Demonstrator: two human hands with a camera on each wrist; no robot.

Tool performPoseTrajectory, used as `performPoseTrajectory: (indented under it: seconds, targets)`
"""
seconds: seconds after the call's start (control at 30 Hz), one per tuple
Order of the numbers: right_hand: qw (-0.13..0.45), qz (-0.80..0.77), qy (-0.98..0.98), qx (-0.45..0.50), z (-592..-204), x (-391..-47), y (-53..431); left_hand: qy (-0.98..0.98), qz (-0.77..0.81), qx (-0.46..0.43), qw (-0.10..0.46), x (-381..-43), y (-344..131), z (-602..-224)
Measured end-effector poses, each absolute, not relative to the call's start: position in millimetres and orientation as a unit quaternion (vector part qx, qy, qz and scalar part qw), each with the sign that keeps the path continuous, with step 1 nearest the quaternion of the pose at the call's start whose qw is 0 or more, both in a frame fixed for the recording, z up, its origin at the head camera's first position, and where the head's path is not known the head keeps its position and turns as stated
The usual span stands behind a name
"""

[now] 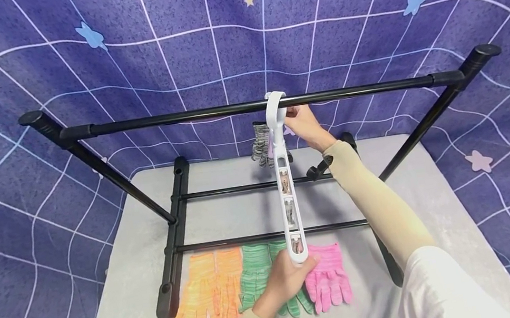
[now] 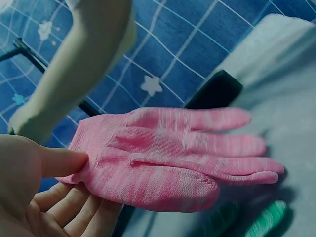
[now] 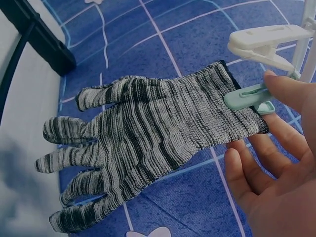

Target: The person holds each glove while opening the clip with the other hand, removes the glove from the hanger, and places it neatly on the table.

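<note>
A white clip hanger (image 1: 274, 119) hooks over the rack's black top rail (image 1: 173, 117), its near end pointing down toward the person. At its far side, my right hand (image 1: 306, 127) pinches a mint-green clip (image 3: 244, 97), which overlaps the cuff of a black-and-grey striped glove (image 3: 143, 123). The glove hangs with its fingers spread. By the hanger's near end, my left hand (image 1: 285, 278) holds a pink glove (image 2: 163, 148) at the cuff, thumb on top and fingers beneath. Just above the mint clip is a white clip (image 3: 266, 42).
Orange gloves (image 1: 200, 293) and green gloves (image 1: 254, 270) lie on the grey table (image 1: 123, 292) below the rack. The rack's black side posts (image 1: 119, 181) and lower bars (image 1: 225, 190) frame the area. A purple patterned cloth (image 1: 242, 54) stands behind and around it.
</note>
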State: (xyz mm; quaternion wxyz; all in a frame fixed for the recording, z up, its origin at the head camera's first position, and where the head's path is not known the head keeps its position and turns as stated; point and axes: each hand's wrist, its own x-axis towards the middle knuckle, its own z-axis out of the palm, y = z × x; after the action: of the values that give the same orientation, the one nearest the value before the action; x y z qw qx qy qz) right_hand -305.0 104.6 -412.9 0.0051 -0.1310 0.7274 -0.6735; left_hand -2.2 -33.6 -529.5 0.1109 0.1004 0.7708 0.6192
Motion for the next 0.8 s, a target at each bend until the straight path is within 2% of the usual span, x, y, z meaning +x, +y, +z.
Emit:
performPoseTrajectory:
  seconds: [0.23, 0.53, 0.8]
  targets:
    - [0.006, -0.680, 0.719, -0.141, -414.8, -305.1, 105.0, 0.769, 0.627, 0.076, 0.094, -8.1, -28.1, -548.3]
    - [0.005, -0.671, 0.730, -0.130, -411.7, -305.5, 106.2, 0.813, 0.567, 0.121, 0.048, -18.9, -23.5, -558.7]
    - [0.015, -0.675, 0.726, -0.131, -409.7, -305.0, 105.3, 0.831, 0.541, 0.125, 0.037, -20.4, -25.2, -562.8]
